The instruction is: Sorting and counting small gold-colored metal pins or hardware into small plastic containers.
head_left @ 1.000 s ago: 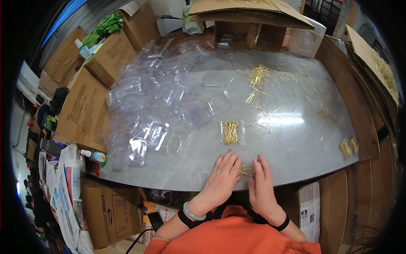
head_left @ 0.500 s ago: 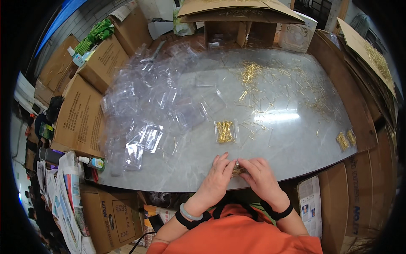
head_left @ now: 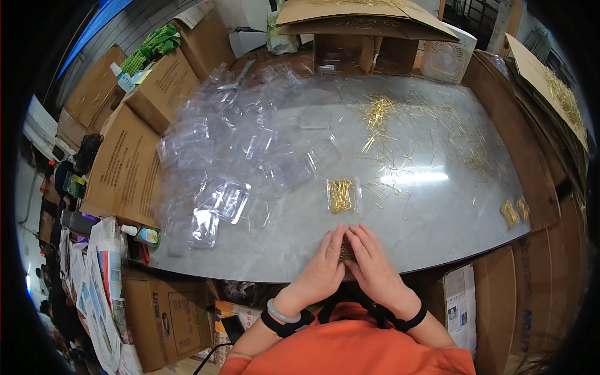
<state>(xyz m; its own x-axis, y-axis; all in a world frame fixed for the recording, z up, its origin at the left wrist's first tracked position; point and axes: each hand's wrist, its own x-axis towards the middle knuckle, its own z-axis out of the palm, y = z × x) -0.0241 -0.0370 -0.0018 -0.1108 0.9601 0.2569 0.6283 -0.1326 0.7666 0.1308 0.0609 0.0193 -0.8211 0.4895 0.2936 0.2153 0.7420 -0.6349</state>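
Close to the table's front edge, my left hand (head_left: 320, 264) and my right hand (head_left: 377, 267) are pressed around a small bundle of thin metal pins (head_left: 345, 251). Both sets of fingers point away from me, and the fingertips nearly meet beyond the bundle. Most of the bundle is hidden between my palms. Just beyond my fingertips lies a clear plastic case (head_left: 357, 203) filled with gold-coloured pins (head_left: 341, 195). Farther back and to the right is a loose pile of gold pins (head_left: 379, 112), with more scattered around it.
Many clear plastic cases (head_left: 232, 201) are heaped on the table's left side. Two filled packs (head_left: 509, 214) lie at the right edge. Cardboard boxes (head_left: 119, 169) line the left, and a cardboard wall (head_left: 519, 137) borders the right. A white fan (head_left: 445, 59) stands at the back.
My fingers have gone from curled over the bundle to straighter and drawn together around it. The whole view has shifted slightly; the filled case and loose pile stay put on the table.
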